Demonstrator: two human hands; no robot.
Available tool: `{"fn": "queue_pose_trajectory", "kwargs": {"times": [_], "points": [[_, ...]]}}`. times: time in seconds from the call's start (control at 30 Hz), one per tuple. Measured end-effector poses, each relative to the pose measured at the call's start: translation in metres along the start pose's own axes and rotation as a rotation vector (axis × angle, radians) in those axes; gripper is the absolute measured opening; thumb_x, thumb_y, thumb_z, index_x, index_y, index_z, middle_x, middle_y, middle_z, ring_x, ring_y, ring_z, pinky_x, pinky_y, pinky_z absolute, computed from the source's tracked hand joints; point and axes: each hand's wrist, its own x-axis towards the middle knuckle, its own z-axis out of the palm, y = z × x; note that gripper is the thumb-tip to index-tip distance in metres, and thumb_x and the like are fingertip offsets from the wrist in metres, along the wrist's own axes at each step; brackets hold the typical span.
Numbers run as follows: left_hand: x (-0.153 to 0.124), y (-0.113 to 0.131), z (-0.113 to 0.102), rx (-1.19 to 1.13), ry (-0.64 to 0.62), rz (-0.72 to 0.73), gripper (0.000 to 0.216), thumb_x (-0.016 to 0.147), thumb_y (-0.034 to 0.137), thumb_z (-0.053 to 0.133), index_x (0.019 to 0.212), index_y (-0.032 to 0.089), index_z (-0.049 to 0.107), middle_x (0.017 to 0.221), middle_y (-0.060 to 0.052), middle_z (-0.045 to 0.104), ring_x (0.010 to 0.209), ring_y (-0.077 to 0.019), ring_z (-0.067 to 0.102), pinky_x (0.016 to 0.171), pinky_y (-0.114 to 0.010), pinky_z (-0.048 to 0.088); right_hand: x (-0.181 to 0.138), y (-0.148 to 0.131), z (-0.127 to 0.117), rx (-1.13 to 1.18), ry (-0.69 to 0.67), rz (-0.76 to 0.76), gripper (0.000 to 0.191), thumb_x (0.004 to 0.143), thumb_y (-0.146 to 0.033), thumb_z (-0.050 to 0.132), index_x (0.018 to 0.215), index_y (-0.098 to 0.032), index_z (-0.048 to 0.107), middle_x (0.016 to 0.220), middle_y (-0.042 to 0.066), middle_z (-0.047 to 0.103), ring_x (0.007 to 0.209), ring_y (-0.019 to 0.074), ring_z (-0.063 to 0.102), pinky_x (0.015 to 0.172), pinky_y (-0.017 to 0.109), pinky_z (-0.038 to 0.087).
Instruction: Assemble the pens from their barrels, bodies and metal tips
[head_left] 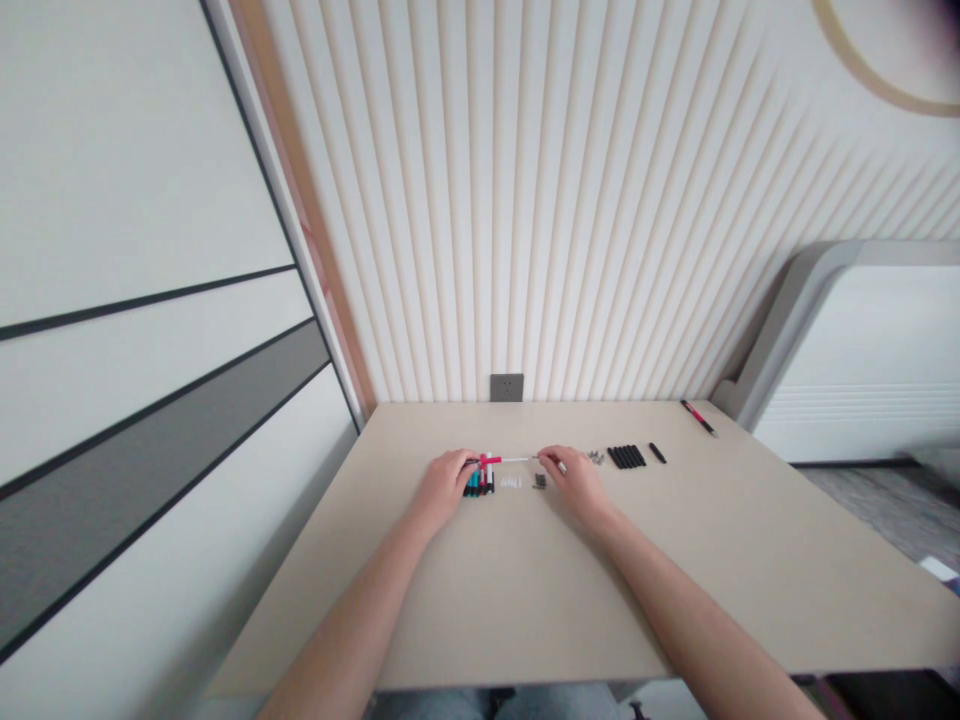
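Observation:
My left hand is closed on a red pen barrel above a row of coloured pen barrels. A thin white pen refill sticks out of the barrel's right end. The fingers of my right hand pinch the refill's far end, and something small and white shows under them. On the table between my hands lie small white pieces and a little pile of dark, small parts. Small metallic parts sit just beyond my right hand.
Several black grips or tubes lie in a row to the right, with a single black one beside them. A red and black pen rests near the back right edge of the beige table. A ribbed wall with a socket stands behind.

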Motion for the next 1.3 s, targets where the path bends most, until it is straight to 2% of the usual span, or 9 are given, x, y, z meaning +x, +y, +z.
{"fn": "queue_pose_trajectory", "kwargs": {"times": [0.33,0.77,0.97,1.07,1.2,1.3], "points": [[0.000,0.001,0.000,-0.006,-0.009,0.001,0.018,0.097,0.028,0.046,0.100,0.021,0.062,0.100,-0.006,0.069,0.095,-0.0224,0.063,0.088,-0.037,0.047,-0.001,0.000,0.003,-0.012,-0.024,-0.020,0.022,0.092,-0.026,0.051,0.092,-0.019,0.072,0.091,0.007,0.074,0.082,0.0207,0.065,0.079,0.032,0.046],[0.001,0.007,0.002,-0.018,-0.074,0.069,0.016,0.097,0.027,0.049,0.102,0.021,0.063,0.101,-0.005,0.069,0.094,-0.0212,0.062,0.086,-0.034,0.045,-0.004,-0.006,0.001,0.118,-0.028,-0.114,0.011,0.090,-0.021,0.057,0.088,-0.020,0.068,0.088,0.004,0.070,0.084,0.0187,0.061,0.079,0.031,0.046],[0.001,0.006,0.002,-0.031,-0.134,0.097,0.017,0.097,0.027,0.049,0.098,0.021,0.064,0.095,-0.005,0.069,0.091,-0.0205,0.062,0.083,-0.032,0.045,-0.002,-0.006,-0.004,0.130,-0.068,-0.180,0.020,0.094,-0.028,0.053,0.089,-0.020,0.070,0.088,0.006,0.069,0.085,0.0197,0.060,0.081,0.033,0.046],[0.000,0.005,0.002,-0.008,-0.126,0.089,0.017,0.097,0.027,0.048,0.099,0.022,0.065,0.095,-0.004,0.069,0.091,-0.0205,0.062,0.083,-0.032,0.046,-0.002,-0.007,-0.005,0.121,-0.098,-0.195,0.025,0.095,-0.034,0.050,0.092,-0.021,0.072,0.089,0.007,0.070,0.086,0.0208,0.061,0.081,0.035,0.048],[0.000,0.004,0.002,0.020,-0.078,0.050,0.019,0.097,0.028,0.047,0.103,0.022,0.063,0.099,-0.005,0.069,0.093,-0.0212,0.062,0.084,-0.034,0.046,0.000,-0.004,-0.006,0.071,-0.002,-0.184,0.026,0.093,-0.037,0.053,0.102,-0.022,0.072,0.097,0.010,0.071,0.096,0.0238,0.062,0.089,0.039,0.048],[0.000,0.002,0.000,0.035,-0.033,0.019,0.020,0.098,0.029,0.045,0.105,0.022,0.063,0.101,-0.005,0.069,0.095,-0.0220,0.062,0.086,-0.035,0.046,0.002,0.008,-0.010,-0.031,0.132,-0.074,0.029,0.093,-0.032,0.049,0.108,-0.020,0.071,0.103,0.012,0.071,0.097,0.0241,0.063,0.089,0.039,0.048]]}}
